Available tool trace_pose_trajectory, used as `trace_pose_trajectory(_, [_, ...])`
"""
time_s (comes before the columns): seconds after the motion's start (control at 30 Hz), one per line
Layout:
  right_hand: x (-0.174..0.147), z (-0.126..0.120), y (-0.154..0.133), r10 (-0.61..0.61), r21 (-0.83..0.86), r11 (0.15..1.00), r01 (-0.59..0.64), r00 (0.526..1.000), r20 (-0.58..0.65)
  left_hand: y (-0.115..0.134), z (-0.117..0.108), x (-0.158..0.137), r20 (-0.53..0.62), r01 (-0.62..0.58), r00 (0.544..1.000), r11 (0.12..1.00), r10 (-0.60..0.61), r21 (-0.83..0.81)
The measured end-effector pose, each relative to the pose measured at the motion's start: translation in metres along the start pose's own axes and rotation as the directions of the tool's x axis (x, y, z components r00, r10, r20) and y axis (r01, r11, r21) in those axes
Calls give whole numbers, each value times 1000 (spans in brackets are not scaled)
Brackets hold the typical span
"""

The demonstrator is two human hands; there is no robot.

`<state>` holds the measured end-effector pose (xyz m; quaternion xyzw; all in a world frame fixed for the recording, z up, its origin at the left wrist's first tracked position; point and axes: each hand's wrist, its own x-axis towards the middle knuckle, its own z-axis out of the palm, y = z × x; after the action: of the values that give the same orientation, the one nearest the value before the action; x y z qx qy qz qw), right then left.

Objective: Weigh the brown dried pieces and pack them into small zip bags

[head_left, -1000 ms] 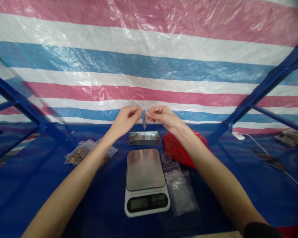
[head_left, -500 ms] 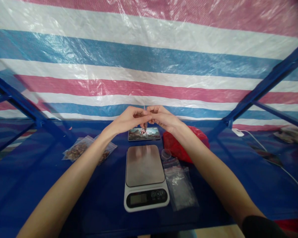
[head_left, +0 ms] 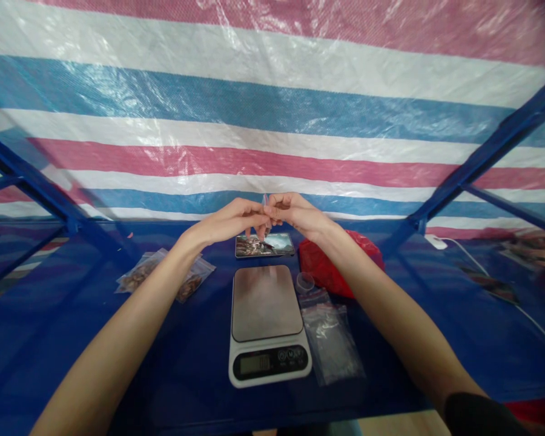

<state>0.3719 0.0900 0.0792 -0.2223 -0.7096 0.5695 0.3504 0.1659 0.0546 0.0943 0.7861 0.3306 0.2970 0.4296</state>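
Both hands meet above the phone (head_left: 279,244), which lies on the blue tabletop with a picture on its screen. Between their fingers is a small clear zip bag (head_left: 266,200), seen almost edge-on, with a reddish strip at its top and something brownish low down. My left hand (head_left: 240,217) is closed on the bag's left side. My right hand (head_left: 295,215) pinches its top edge with thumb and fingers. Nearer me sits a white kitchen scale (head_left: 267,303); its metal plate is bare and its display seems to show zero.
Zip bags of brown pieces (head_left: 140,272) lie left, partly behind my left forearm. Right of the scale are flat clear zip bags (head_left: 333,342), a small clear cup (head_left: 305,281) and a red plastic bag (head_left: 336,266). Blue frame bars (head_left: 490,145) flank a striped sheet (head_left: 254,157).
My left hand has shifted slightly left, its fingers less overlapped with the right hand's. More of the bag's top edge shows. The phone's picture has changed.
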Motion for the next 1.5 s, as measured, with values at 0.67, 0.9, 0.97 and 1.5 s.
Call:
trace_pose_trajectory(0.67, [-2, 6, -20, -139, -657, 745, -113, 937, -319, 16, 14, 0, -430, 171, 903, 929, -15, 328])
trace_pose_trajectory(0.9, [0, 4, -12, -123, -380, 924, -36, 915, -385, 22, 9, -2, -529, 140, 846, 932, 63, 334])
trace_pose_trajectory(0.97, [2, 10, -3, 90, 45, 996, -81, 959, -269, 25, 2, -4, -504, 64, 863, 979, 44, 196])
trace_pose_trajectory(1.5, [-28, 47, -44, 371, 716, 669, -201, 924, -87, 100, 26, -39, -342, -86, 932, 989, 123, 123])
